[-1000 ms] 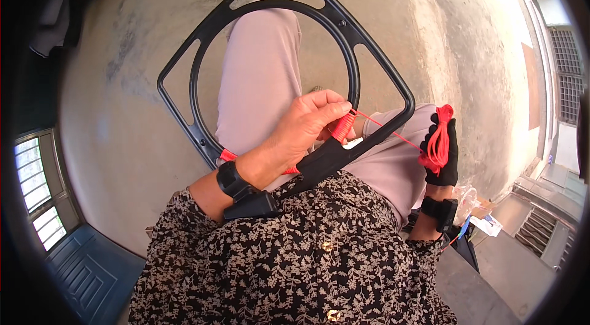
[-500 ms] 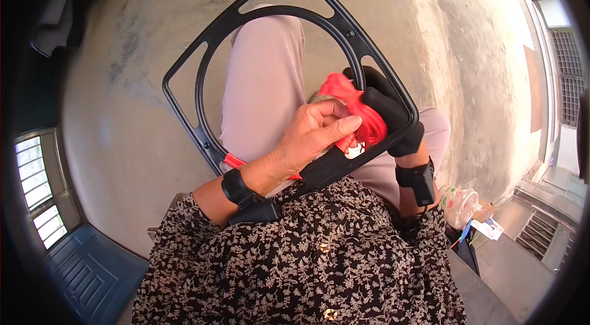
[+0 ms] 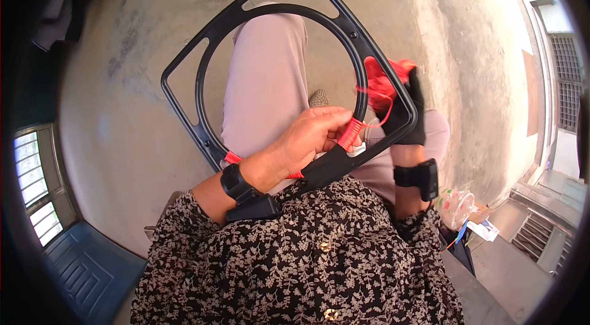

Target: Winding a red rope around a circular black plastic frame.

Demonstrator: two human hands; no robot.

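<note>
Head view: a black frame [image 3: 270,54] with an inner ring rests tilted on the person's lap. The left hand [image 3: 313,137] pinches the ring at its near edge, clamped on fresh red cord [image 3: 349,134] wraps. The gloved right hand [image 3: 402,110], at the frame's right edge, grasps the loose cord bundle. Only a short stretch near the frame's lower edge looks wrapped; most of the ring is bare, so the wrapping seems barely begun.
</note>
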